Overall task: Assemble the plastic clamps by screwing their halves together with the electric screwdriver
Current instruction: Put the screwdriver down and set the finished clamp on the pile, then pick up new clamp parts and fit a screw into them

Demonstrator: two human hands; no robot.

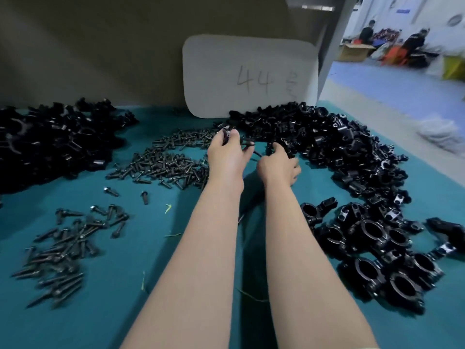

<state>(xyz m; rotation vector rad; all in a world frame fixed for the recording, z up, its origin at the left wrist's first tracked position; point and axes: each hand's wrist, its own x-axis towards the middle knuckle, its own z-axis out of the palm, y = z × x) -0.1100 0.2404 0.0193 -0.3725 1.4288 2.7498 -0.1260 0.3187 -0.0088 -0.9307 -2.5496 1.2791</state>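
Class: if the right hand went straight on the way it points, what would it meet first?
The right hand would meet the pile of black clamp halves just ahead; the hand may be touching it, though depth is unclear.

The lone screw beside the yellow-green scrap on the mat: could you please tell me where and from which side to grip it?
I'd pinch the lone screw across its shank, below the head, coming down from above: it lies flat on the teal mat, clear of the screw piles, so both sides are free.
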